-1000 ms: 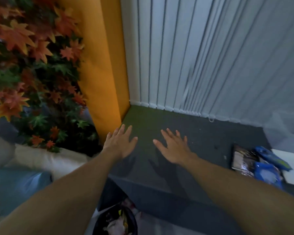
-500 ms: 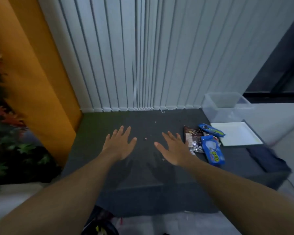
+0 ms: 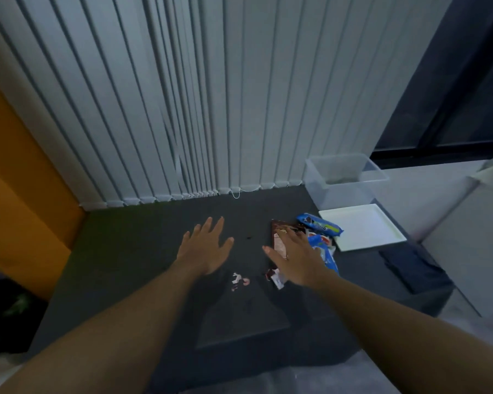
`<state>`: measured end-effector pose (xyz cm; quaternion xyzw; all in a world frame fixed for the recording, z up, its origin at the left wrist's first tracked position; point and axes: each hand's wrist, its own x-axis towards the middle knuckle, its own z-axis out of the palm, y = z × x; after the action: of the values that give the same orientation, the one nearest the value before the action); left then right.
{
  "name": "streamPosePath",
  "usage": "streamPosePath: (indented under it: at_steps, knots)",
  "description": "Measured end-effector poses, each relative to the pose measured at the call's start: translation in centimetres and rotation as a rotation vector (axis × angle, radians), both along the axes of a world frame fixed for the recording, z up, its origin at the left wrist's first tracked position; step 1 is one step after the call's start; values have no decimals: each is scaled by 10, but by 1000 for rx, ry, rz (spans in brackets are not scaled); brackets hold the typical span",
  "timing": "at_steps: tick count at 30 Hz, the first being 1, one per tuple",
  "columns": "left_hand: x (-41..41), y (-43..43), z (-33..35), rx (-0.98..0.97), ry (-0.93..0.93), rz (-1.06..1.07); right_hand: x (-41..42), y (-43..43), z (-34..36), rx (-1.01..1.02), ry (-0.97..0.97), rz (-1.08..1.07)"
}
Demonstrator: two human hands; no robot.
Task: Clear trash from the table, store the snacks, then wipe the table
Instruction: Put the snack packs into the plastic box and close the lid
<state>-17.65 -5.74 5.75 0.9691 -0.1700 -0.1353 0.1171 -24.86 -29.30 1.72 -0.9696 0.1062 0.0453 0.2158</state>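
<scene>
Both of my hands hover flat over the dark grey table (image 3: pixel 131 251) with fingers spread and nothing in them. My left hand (image 3: pixel 204 247) is near the table's middle. My right hand (image 3: pixel 295 258) partly covers a brown snack packet (image 3: pixel 279 236) and a blue snack packet (image 3: pixel 326 253). A second blue packet (image 3: pixel 319 224) lies just beyond them. Two scraps of wrapper trash lie close to me: a small pink-white one (image 3: pixel 239 280) between my hands and a torn one (image 3: pixel 276 278) under my right wrist.
A clear plastic bin (image 3: pixel 345 177) stands at the table's back right, with a white lid (image 3: pixel 362 226) lying in front of it. A dark folded cloth (image 3: pixel 410 264) lies at the right edge. Vertical blinds (image 3: pixel 211 95) hang behind; an orange wall (image 3: pixel 20 200) is on the left.
My view has swung right from the leafy plant and bin to the table's snack end. My hands stay spread; the right one now reaches over the packets.
</scene>
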Motion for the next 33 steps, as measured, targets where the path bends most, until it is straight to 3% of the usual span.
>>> streamPosePath:
  at_steps: [14,33]
  knots:
    - [44,-148,-44,21,88,-32,27,-148,-34,9,90,-38]
    - [101,-259,-85,-13,252,-194,67,-222,-52,33,169,-233]
